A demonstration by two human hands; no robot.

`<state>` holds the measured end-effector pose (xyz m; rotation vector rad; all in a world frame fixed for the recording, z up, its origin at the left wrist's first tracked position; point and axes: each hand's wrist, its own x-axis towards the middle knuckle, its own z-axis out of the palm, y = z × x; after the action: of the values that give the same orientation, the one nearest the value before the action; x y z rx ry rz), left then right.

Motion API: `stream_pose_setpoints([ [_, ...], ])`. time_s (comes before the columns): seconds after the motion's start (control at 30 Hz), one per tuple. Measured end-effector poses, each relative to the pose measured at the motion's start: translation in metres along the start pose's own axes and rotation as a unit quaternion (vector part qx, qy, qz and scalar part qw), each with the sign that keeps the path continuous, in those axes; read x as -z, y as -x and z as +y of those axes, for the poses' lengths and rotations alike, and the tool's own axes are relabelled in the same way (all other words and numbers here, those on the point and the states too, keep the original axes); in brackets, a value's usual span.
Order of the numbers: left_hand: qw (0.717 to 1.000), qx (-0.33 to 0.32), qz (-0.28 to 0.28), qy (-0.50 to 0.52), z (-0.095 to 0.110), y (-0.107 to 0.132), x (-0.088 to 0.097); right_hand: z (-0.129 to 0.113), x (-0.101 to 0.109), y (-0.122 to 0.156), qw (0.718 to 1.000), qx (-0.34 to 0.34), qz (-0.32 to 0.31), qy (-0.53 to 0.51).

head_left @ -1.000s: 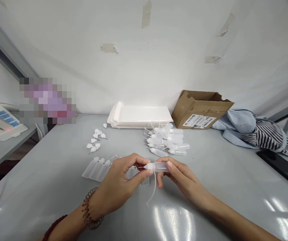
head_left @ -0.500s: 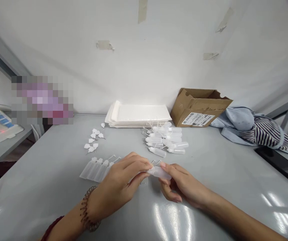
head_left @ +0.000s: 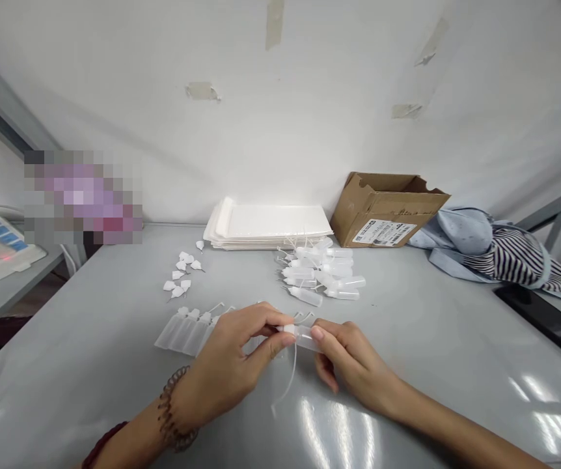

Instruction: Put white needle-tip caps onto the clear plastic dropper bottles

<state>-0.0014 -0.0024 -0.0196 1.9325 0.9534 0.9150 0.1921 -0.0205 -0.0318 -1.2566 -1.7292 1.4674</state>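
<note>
Small translucent bottle [head_left: 304,338] held over the grey table [head_left: 407,423]

The bottle lies nearly level at the near middle, its frosted body ending in a white cap [head_left: 288,329], with a thin pale strap [head_left: 291,376] dangling from its neck. The left hand [head_left: 232,348] has its grip pinched on the cap; the right hand [head_left: 358,365] has its grip closed around the body.

Beside the left hand stands a row of similar bottles [head_left: 177,331], laid flat; farther back are loose white needle tips [head_left: 177,292] and a heap of bottles [head_left: 306,297]. The tabletop is smooth and glossy, catching light streaks. Behind sit a stack of white sheets [head_left: 275,221] and an open cardboard box [head_left: 397,207], whose label [head_left: 383,232] is too small to read. Tape strips [head_left: 274,26] mark the white wall [head_left: 114,78].
</note>
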Motion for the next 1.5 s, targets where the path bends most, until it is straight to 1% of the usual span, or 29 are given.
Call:
stream_pose_setpoints([
  [0.1,0.990,-0.122,0.022,-0.073,-0.004,0.005,-0.002,-0.005,0.005,-0.004,0.992,-0.044,-0.060,-0.102],
  [0.17,0.985,-0.147,0.005,-0.093,-0.005,0.007,-0.002,-0.007,0.007,-0.006,0.981,-0.074,-0.104,-0.145],
  [0.2,0.986,-0.137,-0.009,-0.094,-0.005,0.008,-0.002,-0.007,0.007,-0.006,0.980,-0.077,-0.111,-0.148],
  [0.27,0.994,-0.077,-0.029,-0.076,-0.003,0.007,0.000,-0.005,0.006,-0.005,0.989,-0.054,-0.086,-0.104],
  [0.33,0.997,0.024,-0.046,-0.051,-0.001,0.004,0.003,-0.001,0.004,-0.002,1.000,-0.002,-0.031,0.002],
  [0.37,0.995,0.072,-0.063,-0.042,0.001,0.002,0.005,0.002,0.003,0.000,0.997,0.032,-0.002,0.066],
  [0.4,0.990,0.110,-0.080,-0.039,0.003,0.001,0.006,0.004,0.002,0.001,0.988,0.073,0.025,0.132],
  [0.47,0.980,0.152,-0.114,-0.050,0.006,-0.002,0.007,0.009,0.001,0.003,0.951,0.165,0.068,0.251],
  [0.53,0.975,0.167,-0.134,-0.056,0.008,-0.004,0.007,0.011,0.001,0.003,0.910,0.240,0.093,0.324],
  [0.57,0.974,0.172,-0.139,-0.051,0.009,-0.005,0.008,0.010,0.001,0.003,0.902,0.253,0.095,0.336],
  [0.6,0.973,0.176,-0.146,-0.041,0.010,-0.005,0.008,0.009,0.001,0.003,0.908,0.245,0.090,0.328],
  [0.67,0.974,0.167,-0.154,-0.019,0.012,-0.004,0.008,0.003,0.001,0.004,0.953,0.168,0.059,0.246],
  [0.7,0.977,0.154,-0.150,-0.015,0.012,-0.003,0.008,-0.001,0.001,0.005,0.977,0.112,0.037,0.179],
  [0.73,0.981,0.135,-0.139,-0.016,0.012,-0.001,0.008,-0.004,0.001,0.005,0.993,0.056,0.014,0.101],
  [0.77,0.986,0.111,-0.124,-0.024,0.012,0.000,0.008,-0.006,0.001,0.005,1.000,0.007,-0.012,0.016],
  [0.8,0.990,0.082,-0.106,-0.035,0.011,0.001,0.007,-0.008,0.001,0.005,0.996,-0.030,-0.039,-0.069],
  [0.87,0.995,0.035,-0.074,-0.054,0.010,0.003,0.006,-0.008,0.001,0.004,0.970,-0.073,-0.089,-0.212],
  [0.9,0.996,0.025,-0.068,-0.060,0.009,0.003,0.005,-0.006,0.001,0.003,0.955,-0.085,-0.108,-0.262],
  [0.97,0.995,0.038,-0.075,-0.061,0.007,0.002,0.005,-0.003,0.000,0.001,0.936,-0.094,-0.131,-0.312],
  [1.0,0.993,0.055,-0.086,-0.060,0.007,0.002,0.005,-0.001,0.000,0.000,0.937,-0.093,-0.134,-0.309],
  [1.07,0.989,0.083,-0.104,-0.057,0.005,0.000,0.004,0.000,0.000,0.000,0.958,-0.084,-0.118,-0.248],
  [1.13,0.988,0.096,-0.108,-0.050,0.003,-0.001,0.003,0.000,-0.001,0.002,0.989,-0.056,-0.065,-0.120],
  [1.17,0.989,0.098,-0.105,-0.046,0.002,-0.001,0.002,0.000,-0.001,0.003,0.998,-0.032,-0.031,-0.043],
  [1.23,0.989,0.103,-0.097,-0.043,0.001,-0.002,0.001,0.000,-0.001,0.005,0.994,0.041,0.032,0.092],
  [1.3,0.988,0.111,-0.100,-0.041,0.002,-0.001,0.001,-0.001,-0.001,0.007,0.976,0.121,0.067,0.168],
  [1.33,0.987,0.116,-0.106,-0.035,0.003,-0.001,0.002,-0.001,-0.001,0.007,0.970,0.144,0.074,0.180],
  [1.37,0.987,0.116,-0.111,-0.028,0.004,-0.001,0.002,-0.001,-0.001,0.008,0.971,0.146,0.074,0.172],
  [1.43,0.990,0.090,-0.102,-0.023,0.007,0.001,0.002,-0.003,0.000,0.010,0.989,0.093,0.050,0.102],
  [1.5,0.997,0.010,-0.061,-0.036,0.009,0.003,0.000,-0.004,0.000,0.010,1.000,0.019,0.008,-0.016],
])
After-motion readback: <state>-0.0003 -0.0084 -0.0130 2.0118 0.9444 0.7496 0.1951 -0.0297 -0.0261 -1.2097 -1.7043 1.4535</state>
